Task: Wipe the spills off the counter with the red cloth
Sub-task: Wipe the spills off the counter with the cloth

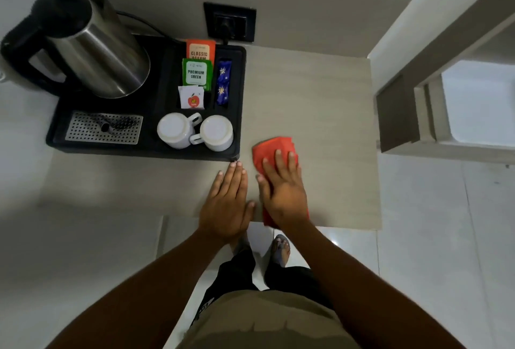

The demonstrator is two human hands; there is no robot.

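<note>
The red cloth (271, 149) lies flat on the beige counter (320, 114) near its front edge. My right hand (281, 189) presses down on the cloth with fingers spread, covering its near half. My left hand (230, 202) rests flat on the bare counter just left of the cloth, fingers together, holding nothing. Its fingertips almost reach the corner of the black tray (238, 97). I cannot make out any spill on the counter surface.
The black tray holds a steel kettle (94, 50), two upturned white cups (195, 132), tea sachets (196, 72) and a metal drip grate (104, 128). A wall socket (230, 22) sits behind. The counter ends at the right edge (374, 139); my feet show below the front edge.
</note>
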